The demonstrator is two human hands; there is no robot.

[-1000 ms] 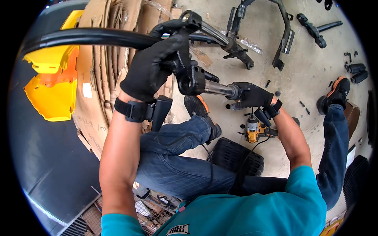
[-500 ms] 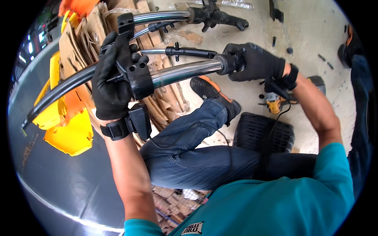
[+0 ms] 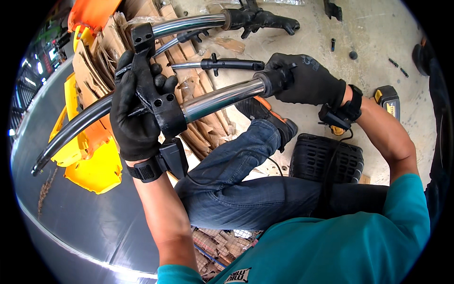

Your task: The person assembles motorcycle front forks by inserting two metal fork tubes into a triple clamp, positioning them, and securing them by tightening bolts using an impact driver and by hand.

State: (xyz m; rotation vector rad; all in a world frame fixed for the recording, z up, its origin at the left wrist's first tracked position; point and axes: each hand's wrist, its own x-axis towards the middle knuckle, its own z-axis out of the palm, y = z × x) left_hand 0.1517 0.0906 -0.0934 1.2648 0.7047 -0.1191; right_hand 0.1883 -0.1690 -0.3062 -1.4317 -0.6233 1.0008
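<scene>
In front of me is a motorcycle front fork, with two chromed tubes joined by a black fork clamp [image 3: 169, 112]. My left hand [image 3: 136, 116], in a black glove, is closed around the middle of the clamp. The near chromed tube [image 3: 224, 98] runs from the clamp to a black lower fork leg, which my right hand [image 3: 307, 80], also gloved, grips at its collar. The far tube [image 3: 191, 24] ends in another black lower leg [image 3: 262, 21]. A black curved bar [image 3: 71, 124] extends left from behind my left hand.
Flattened cardboard [image 3: 92, 66] is piled beyond my left hand, beside yellow plastic panels [image 3: 94, 173]. A slim shock-like rod [image 3: 231, 64] shows between the tubes. Bolts [image 3: 333, 45] lie on the floor. Near my leg are a black ribbed crate [image 3: 326, 158] and a yellow-black battery [image 3: 388, 102]. Another person's leg stands far right.
The near tube now tilts slightly more, its clamp end lower. Both hands keep their grip. The whole view has shifted a little, uncovering more of the battery.
</scene>
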